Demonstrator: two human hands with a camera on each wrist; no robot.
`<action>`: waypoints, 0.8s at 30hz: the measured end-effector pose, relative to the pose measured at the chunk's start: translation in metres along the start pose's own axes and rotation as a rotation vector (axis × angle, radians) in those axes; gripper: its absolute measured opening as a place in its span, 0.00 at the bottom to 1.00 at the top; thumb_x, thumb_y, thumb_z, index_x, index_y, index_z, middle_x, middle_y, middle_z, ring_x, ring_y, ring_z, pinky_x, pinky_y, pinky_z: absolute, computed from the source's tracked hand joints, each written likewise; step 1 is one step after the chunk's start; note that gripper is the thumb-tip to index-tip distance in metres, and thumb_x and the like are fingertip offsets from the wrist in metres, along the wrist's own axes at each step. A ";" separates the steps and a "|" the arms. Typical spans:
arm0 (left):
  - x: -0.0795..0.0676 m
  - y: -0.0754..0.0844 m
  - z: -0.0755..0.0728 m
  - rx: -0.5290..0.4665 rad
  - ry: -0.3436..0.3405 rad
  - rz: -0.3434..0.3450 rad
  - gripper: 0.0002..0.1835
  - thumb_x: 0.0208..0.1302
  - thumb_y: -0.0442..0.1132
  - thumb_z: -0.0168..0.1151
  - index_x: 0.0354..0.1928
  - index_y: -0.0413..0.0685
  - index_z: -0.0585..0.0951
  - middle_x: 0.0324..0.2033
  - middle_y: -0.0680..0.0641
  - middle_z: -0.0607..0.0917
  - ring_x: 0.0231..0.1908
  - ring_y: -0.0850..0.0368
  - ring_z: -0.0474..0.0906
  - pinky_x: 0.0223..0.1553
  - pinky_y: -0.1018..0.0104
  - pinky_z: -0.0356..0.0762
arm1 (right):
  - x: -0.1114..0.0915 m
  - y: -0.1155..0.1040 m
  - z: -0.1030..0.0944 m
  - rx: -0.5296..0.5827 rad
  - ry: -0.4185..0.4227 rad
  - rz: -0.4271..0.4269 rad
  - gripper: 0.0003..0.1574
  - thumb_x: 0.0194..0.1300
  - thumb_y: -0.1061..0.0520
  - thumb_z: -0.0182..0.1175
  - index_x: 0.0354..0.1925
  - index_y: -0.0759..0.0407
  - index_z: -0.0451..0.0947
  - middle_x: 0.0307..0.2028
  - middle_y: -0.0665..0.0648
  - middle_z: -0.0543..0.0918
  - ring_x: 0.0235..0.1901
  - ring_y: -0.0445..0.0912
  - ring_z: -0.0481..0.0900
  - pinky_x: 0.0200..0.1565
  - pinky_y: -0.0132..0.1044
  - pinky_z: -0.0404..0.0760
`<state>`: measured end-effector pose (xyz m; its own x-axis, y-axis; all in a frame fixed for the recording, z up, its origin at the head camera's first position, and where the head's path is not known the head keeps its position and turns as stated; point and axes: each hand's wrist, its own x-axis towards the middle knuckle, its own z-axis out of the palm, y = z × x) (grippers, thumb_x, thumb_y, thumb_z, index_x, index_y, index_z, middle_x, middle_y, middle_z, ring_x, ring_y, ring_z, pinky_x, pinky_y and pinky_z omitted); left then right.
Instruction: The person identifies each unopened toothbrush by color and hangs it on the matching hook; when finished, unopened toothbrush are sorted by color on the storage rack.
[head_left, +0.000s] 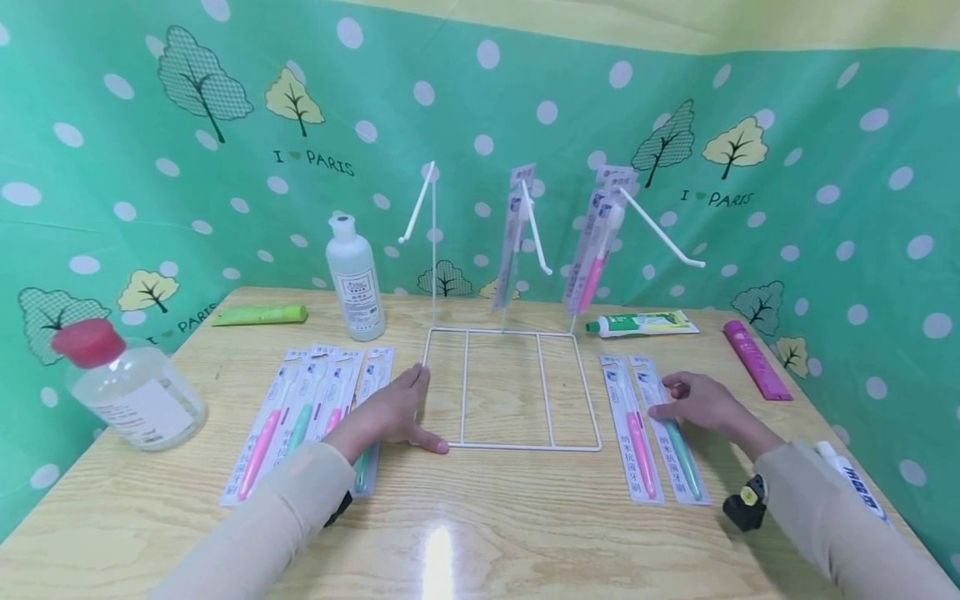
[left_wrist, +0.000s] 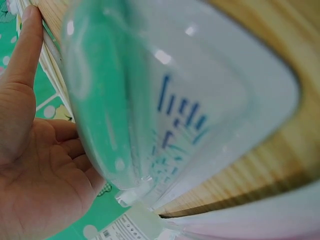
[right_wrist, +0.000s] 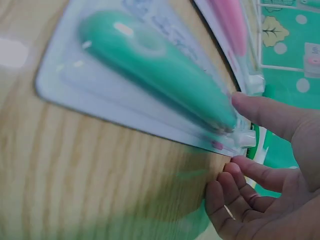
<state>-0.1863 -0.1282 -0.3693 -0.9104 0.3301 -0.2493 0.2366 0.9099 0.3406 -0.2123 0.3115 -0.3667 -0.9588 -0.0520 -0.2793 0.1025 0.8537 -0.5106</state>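
Observation:
My left hand (head_left: 397,408) rests at the left side of a white wire display rack (head_left: 525,448), thumb extended by its front left corner. In the left wrist view a green toothbrush pack (left_wrist: 105,100) looms close before that hand (left_wrist: 45,175). My right hand (head_left: 705,404) is at a packaged green toothbrush (head_left: 681,458) lying flat on the table. The right wrist view shows its thumb (right_wrist: 265,112) and index finger spanning the pack's narrow part, the other fingers curled beside it. A packaged pink toothbrush (head_left: 636,450) lies just left of it.
Toothbrush packs (head_left: 262,442) lie left of the rack; others (head_left: 596,250) hang on its middle and right hooks. A red-capped bottle (head_left: 142,392), a white bottle (head_left: 356,283), a green tube (head_left: 258,314), toothpaste (head_left: 645,323) and a magenta tube (head_left: 757,362) surround it.

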 end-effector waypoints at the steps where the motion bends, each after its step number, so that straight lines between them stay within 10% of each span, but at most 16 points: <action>1: 0.000 0.000 0.000 -0.003 -0.001 -0.002 0.70 0.30 0.69 0.67 0.69 0.36 0.45 0.68 0.36 0.44 0.67 0.42 0.41 0.66 0.52 0.45 | 0.000 0.000 0.000 -0.009 -0.002 -0.002 0.55 0.48 0.38 0.66 0.61 0.71 0.59 0.46 0.66 0.71 0.41 0.54 0.69 0.40 0.44 0.72; 24: -0.001 0.001 -0.001 -0.015 0.010 0.007 0.69 0.31 0.67 0.69 0.68 0.34 0.46 0.68 0.35 0.46 0.67 0.42 0.43 0.66 0.52 0.47 | -0.001 0.008 -0.004 0.142 -0.017 0.020 0.50 0.52 0.40 0.64 0.58 0.74 0.61 0.41 0.63 0.76 0.38 0.50 0.75 0.41 0.43 0.73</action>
<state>-0.1855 -0.1284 -0.3678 -0.9119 0.3342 -0.2381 0.2382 0.9035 0.3562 -0.2112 0.3207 -0.3669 -0.9517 -0.0450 -0.3038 0.1595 0.7730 -0.6141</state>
